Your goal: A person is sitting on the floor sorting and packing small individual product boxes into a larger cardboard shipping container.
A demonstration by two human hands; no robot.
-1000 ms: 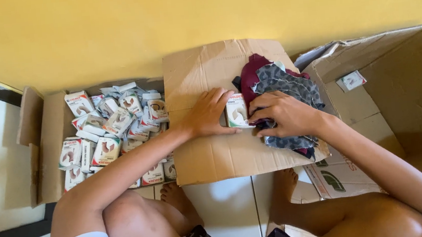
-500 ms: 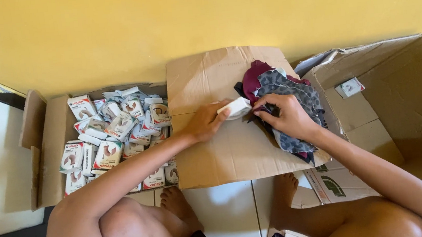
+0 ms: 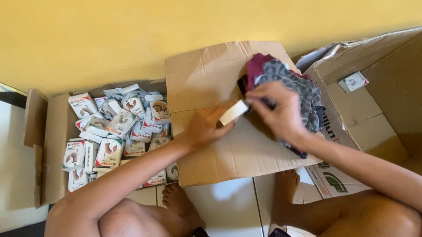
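My left hand (image 3: 206, 126) grips one end of a small white packet box (image 3: 234, 112) over a flat cardboard sheet (image 3: 207, 82). My right hand (image 3: 278, 111) pinches the other end of that box, fingers closed on it. Just behind my right hand lies a pile of folded cloth pieces (image 3: 290, 82), maroon and grey patterned. To the left, an open cardboard box (image 3: 48, 144) is filled with several small white packet boxes (image 3: 114, 128) like the one I hold.
A large open cardboard box (image 3: 400, 100) lies at the right with one small white packet (image 3: 354, 81) inside. A yellow wall runs along the back. My bare feet (image 3: 183, 203) and knees rest on white floor tiles below the cardboard.
The small white box has turned from face-up to edge-on between my hands. Both hands have shifted slightly left on the cardboard, away from the cloth pile.
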